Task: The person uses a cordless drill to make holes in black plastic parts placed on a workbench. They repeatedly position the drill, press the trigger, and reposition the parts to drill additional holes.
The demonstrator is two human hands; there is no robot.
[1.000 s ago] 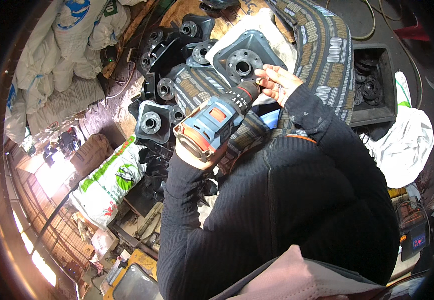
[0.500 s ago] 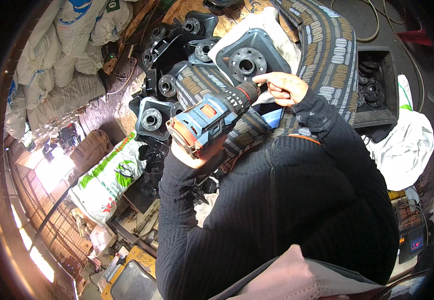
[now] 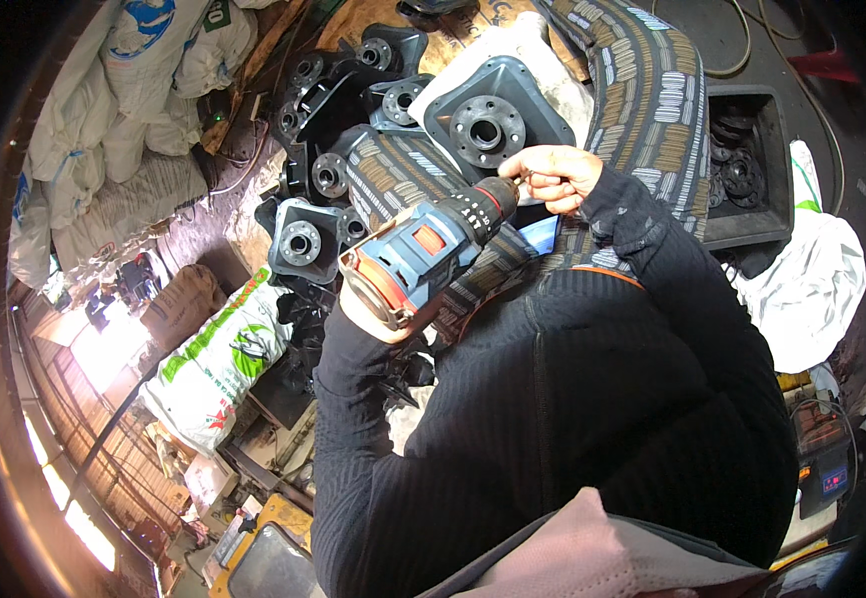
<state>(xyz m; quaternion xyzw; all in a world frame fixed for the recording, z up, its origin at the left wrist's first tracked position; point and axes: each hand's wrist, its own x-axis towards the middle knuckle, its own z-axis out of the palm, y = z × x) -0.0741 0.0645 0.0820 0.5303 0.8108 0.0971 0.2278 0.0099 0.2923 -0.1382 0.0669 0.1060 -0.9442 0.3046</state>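
A blue and black cordless drill (image 3: pixel 423 249) is gripped in my left hand (image 3: pixel 373 307), mostly hidden beneath it, with its chuck aimed up and to the right. My right hand (image 3: pixel 560 177) pinches at the chuck's tip with thumb and forefinger; what lies between them is too small to make out. Just beyond both hands, a dark square plastic part (image 3: pixel 499 112) with a round, holed metal flange (image 3: pixel 487 131) in its middle rests on a white sack (image 3: pixel 563 80) between my legs.
Several similar flanged parts (image 3: pixel 300 242) are heaped to the left. A black crate (image 3: pixel 752 224) of dark rings stands at right, near a white bag (image 3: pixel 812 299). Filled white sacks (image 3: pixel 144 80) line the far left; a green and white bag (image 3: pixel 219 364) lies nearer.
The drill has tilted slightly and its chuck has dropped a little away from the flanged part. My right hand stays at the chuck's tip.
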